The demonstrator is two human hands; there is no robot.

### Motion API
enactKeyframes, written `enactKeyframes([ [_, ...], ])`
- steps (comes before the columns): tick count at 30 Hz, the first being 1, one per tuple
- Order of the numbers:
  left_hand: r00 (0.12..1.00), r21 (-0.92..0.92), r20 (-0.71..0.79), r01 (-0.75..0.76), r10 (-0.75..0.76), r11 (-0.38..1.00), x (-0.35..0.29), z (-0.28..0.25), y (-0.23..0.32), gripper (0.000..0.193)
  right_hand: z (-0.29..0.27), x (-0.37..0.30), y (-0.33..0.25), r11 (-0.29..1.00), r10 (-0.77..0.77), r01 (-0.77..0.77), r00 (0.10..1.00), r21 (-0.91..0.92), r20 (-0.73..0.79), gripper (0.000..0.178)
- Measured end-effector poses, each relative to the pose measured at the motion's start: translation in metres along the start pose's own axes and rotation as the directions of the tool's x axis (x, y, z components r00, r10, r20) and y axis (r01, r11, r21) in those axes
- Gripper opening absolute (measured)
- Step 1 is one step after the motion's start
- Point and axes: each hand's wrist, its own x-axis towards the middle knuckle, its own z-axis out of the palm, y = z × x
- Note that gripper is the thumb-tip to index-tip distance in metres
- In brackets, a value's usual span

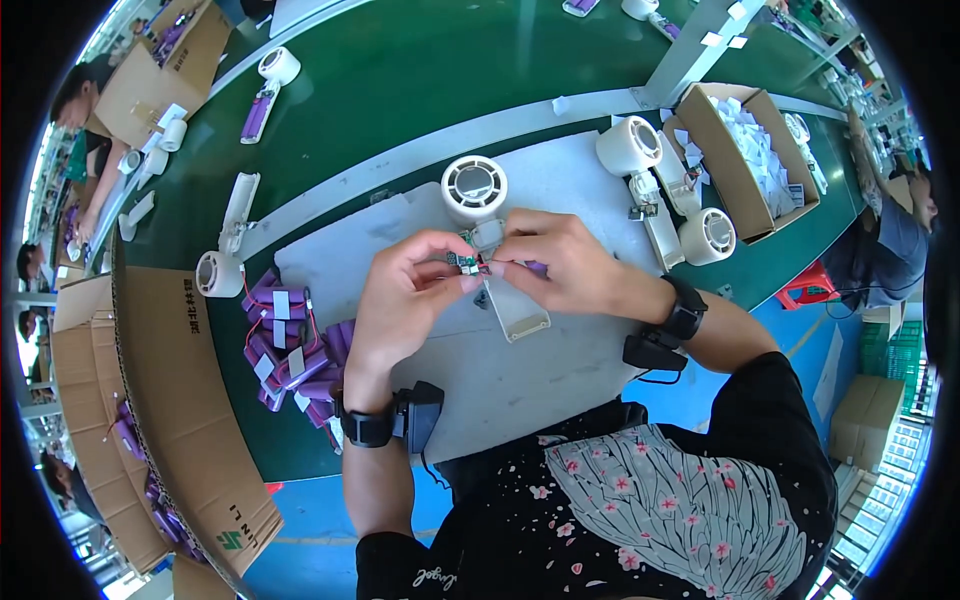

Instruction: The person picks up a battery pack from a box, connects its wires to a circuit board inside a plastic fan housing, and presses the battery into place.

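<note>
Room over near mat (500,395), fan (475,188) beyond

— Support?
— Green bench (430,70), crossed by a curved pale rail (400,155); on the near side, a flat grey mat (480,390).
— On the mat?
— At centre, a white fan (475,188), head upward; at the right edge, two more fans (630,146).
— Directly on green?
— Left, purple batteries (290,345), heaped against the mat's edge, beside another fan (219,273); right, an open carton (722,165) of white slips (760,150); beyond the rail, a further fan (279,66).
</note>
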Motion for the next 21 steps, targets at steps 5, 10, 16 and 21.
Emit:
enactKeyframes([
  [5,0.999,-0.022,-0.037,0.004,-0.005,1.000,0.000,0.002,-0.001,0.025,0.000,0.000,-0.002,1.000,0.021,-0.021,1.000,0.000,-0.009,0.004],
  [10,0.998,0.034,-0.066,-0.019,0.022,0.999,0.002,0.002,-0.003,0.027,0.000,0.002,0.000,1.000,0.010,-0.010,1.000,-0.001,0.014,0.006],
  [16,0.992,0.061,-0.016,-0.124,0.125,0.990,0.009,0.011,-0.007,0.031,-0.007,0.000,0.001,0.998,-0.028,0.029,0.999,-0.052,0.032,0.007],
  [21,0.983,0.312,-0.098,-0.116,0.153,0.943,-0.001,0.007,-0.009,0.037,0.010,0.002,0.000,0.999,-0.043,0.046,0.981,0.012,-0.191,0.034],
])
